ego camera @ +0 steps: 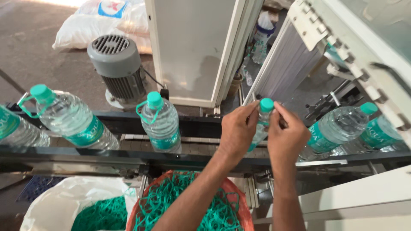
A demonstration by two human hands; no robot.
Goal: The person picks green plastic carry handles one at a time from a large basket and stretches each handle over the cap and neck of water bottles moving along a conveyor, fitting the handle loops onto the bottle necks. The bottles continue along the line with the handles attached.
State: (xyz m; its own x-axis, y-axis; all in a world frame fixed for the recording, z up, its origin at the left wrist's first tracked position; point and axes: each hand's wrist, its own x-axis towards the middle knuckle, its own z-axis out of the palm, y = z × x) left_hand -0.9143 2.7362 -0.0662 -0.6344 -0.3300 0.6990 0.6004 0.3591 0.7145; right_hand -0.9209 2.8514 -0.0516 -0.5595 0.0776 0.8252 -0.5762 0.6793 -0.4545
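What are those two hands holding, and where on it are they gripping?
Both the left hand and the right hand grip one clear water bottle on the conveyor, fingertips at its neck just under the green cap.

A dark conveyor belt (pixel 128 124) with metal side rails runs across from left to right, and on it clear plastic water bottles with green caps stand in a row, one (pixel 70 117) at the left, one (pixel 161 123) near the middle and one (pixel 338 126) at the right.
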